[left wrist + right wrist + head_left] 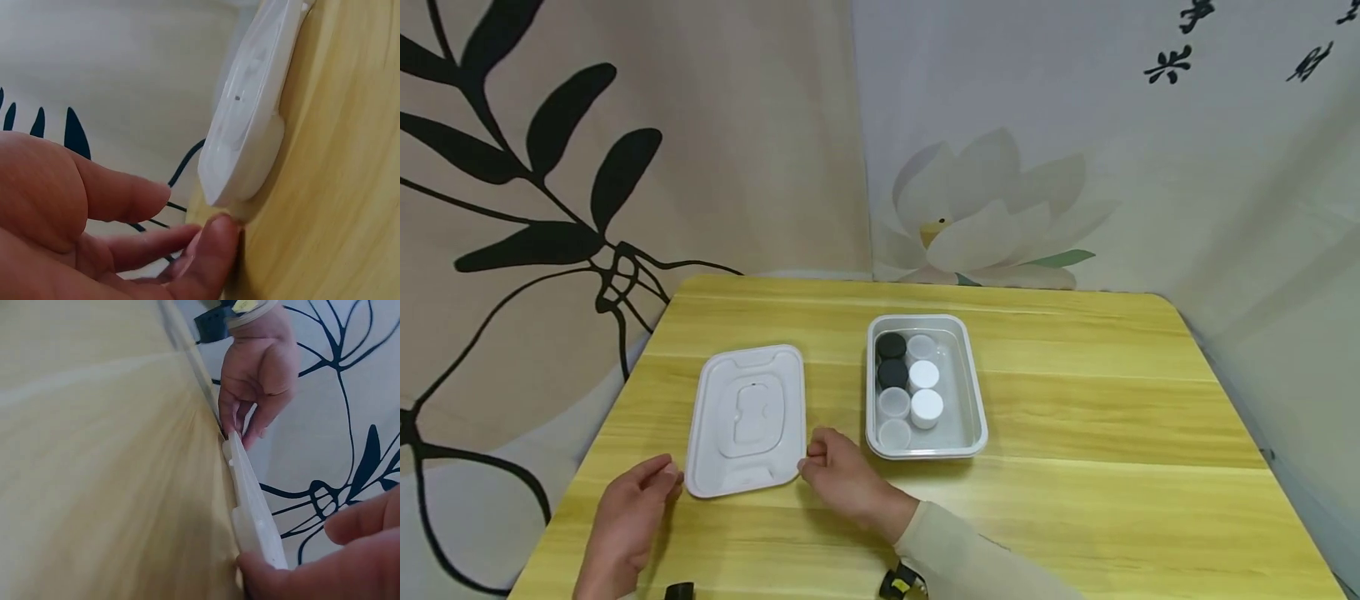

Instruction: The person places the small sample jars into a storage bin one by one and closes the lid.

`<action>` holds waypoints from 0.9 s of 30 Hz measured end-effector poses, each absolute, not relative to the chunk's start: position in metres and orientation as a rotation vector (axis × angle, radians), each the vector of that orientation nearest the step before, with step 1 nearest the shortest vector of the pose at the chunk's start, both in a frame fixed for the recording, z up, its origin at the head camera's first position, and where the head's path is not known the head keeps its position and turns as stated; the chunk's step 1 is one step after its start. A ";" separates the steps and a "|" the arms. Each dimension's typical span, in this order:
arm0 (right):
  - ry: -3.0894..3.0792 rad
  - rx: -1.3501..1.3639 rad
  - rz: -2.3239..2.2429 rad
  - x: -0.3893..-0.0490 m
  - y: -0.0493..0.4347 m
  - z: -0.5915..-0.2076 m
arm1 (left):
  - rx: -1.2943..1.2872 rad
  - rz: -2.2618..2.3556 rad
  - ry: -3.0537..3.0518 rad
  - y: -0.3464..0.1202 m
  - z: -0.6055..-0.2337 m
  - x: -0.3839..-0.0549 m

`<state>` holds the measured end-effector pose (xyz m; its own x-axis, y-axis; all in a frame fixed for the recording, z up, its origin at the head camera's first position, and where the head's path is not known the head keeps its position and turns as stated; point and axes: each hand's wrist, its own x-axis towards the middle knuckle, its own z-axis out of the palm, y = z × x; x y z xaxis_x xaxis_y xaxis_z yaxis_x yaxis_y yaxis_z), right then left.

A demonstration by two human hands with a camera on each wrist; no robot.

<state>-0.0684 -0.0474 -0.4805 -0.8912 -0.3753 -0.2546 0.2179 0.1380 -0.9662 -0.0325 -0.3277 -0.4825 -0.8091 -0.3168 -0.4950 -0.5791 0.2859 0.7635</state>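
Note:
A white plastic lid lies on the table, left of the middle. My left hand is at the lid's near left corner. In the left wrist view, that hand's thumb stands apart from the lid, and a fingertip is close under the corner; contact is hard to tell. On the opposite side, my right hand touches the lid's near right edge. The right wrist view shows one fingertip against the rim of the lid, with the thumb held away from it.
Right of the lid stands a light plastic tray. Along its left side sit black caps, white caps and translucent caps in two rows. The wooden table meets a patterned curtain behind.

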 end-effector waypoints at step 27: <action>2.198 -0.358 -1.761 -0.076 -0.040 -0.451 | -0.546 1.591 2.536 -0.325 -0.451 -0.037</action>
